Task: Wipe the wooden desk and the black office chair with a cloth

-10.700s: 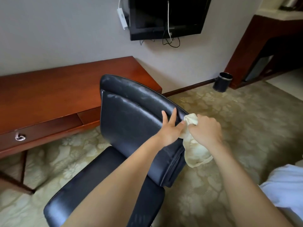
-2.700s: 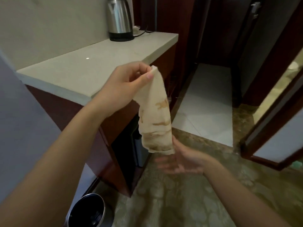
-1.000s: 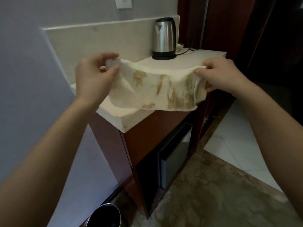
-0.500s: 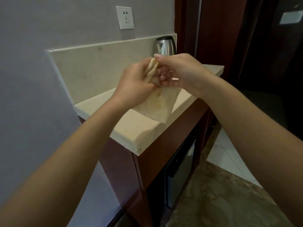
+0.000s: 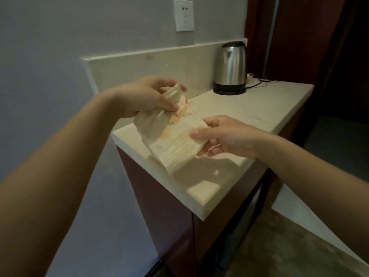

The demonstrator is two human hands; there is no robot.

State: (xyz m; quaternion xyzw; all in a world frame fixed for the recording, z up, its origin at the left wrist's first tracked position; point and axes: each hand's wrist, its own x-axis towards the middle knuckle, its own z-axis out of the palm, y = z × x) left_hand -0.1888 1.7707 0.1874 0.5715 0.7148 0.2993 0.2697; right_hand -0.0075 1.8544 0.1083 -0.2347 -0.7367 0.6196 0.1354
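A cream cloth [image 5: 171, 140] with brownish stains hangs folded between both my hands, just above the front corner of a pale stone counter [image 5: 259, 110]. My left hand [image 5: 151, 96] grips the bunched upper end of the cloth with curled fingers. My right hand [image 5: 223, 136] pinches the lower right edge between thumb and fingers. The wooden desk and the black office chair are out of view.
A steel electric kettle [image 5: 231, 68] stands on its base at the back of the counter, its cord trailing right. A white wall socket [image 5: 183, 15] sits above the backsplash. Dark red cabinet panels stand under the counter; patterned carpet and white tile lie at the lower right.
The cloth has come down from in front of the kettle to just above the counter's corner. My hands have drawn apart, and the right hand now holds the cloth's lower edge.
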